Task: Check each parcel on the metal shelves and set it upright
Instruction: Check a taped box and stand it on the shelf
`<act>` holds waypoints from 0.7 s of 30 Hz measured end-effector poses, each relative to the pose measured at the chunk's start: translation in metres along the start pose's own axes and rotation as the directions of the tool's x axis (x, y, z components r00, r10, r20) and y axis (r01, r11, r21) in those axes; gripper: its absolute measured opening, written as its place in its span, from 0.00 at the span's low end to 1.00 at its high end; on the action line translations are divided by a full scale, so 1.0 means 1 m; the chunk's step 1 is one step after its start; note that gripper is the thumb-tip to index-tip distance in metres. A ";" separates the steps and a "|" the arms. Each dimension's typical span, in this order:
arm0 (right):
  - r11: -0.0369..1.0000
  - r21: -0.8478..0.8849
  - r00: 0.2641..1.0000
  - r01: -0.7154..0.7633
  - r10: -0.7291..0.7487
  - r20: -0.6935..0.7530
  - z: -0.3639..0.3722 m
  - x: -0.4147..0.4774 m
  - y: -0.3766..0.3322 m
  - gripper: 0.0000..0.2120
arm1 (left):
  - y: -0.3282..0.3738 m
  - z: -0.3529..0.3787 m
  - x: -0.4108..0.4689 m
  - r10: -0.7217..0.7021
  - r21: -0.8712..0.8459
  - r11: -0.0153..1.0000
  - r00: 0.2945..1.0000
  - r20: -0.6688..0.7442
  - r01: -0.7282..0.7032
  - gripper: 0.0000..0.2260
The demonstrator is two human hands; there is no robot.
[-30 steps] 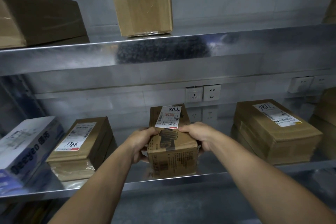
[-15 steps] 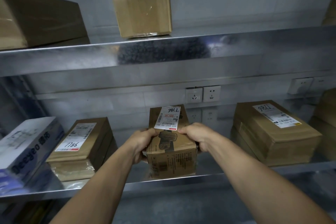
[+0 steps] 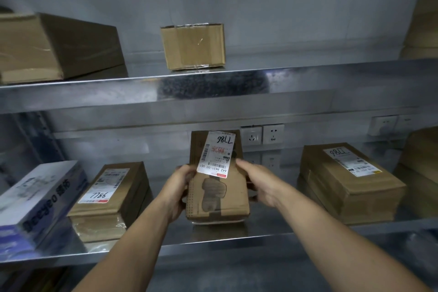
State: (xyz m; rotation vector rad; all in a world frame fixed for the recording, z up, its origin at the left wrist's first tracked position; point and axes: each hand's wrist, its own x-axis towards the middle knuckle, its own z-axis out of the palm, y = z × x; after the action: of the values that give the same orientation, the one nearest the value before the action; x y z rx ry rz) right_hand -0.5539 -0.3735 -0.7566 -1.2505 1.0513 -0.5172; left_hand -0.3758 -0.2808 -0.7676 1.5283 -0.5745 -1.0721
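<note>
Up tips the parcel [image 3: 218,194] since a second ago: its labelled face has swung from lying low to leaning back toward the wall, and the front side has dropped out of sight. Left hand [image 3: 177,187] curls round the left edge and grips it, while right hand [image 3: 258,185] clamps the right edge, thumb on the front face. With one hand per side, the box can pivot on its bottom edge without twisting. That edge looks to rest on the lower shelf [image 3: 213,242], near the front lip. It sits between the flat box [image 3: 111,194] to the left and the wide stack [image 3: 348,180] to the right, apart from both.

Label [image 3: 216,154] faces us with its handwritten number upside down, which is likely why this one is getting turned. It's nearly on end but leaning, so I'd call the righting about midway. The grip needs to hold until the base sits flat, or the parcel could flop back.
</note>
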 end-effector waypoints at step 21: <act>0.999 -0.050 1.000 -0.002 0.002 -0.014 -0.012 -0.011 -0.031 0.34 | 0.035 -0.003 -0.016 0.013 0.055 0.998 1.000 0.015 -0.014 0.30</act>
State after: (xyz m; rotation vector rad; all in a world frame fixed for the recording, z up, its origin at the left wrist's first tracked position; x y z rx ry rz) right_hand -0.5630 -0.3800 -0.7230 -1.2917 1.0830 -0.5011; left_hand -0.3740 -0.2750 -0.7295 1.5635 -0.6281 -1.0660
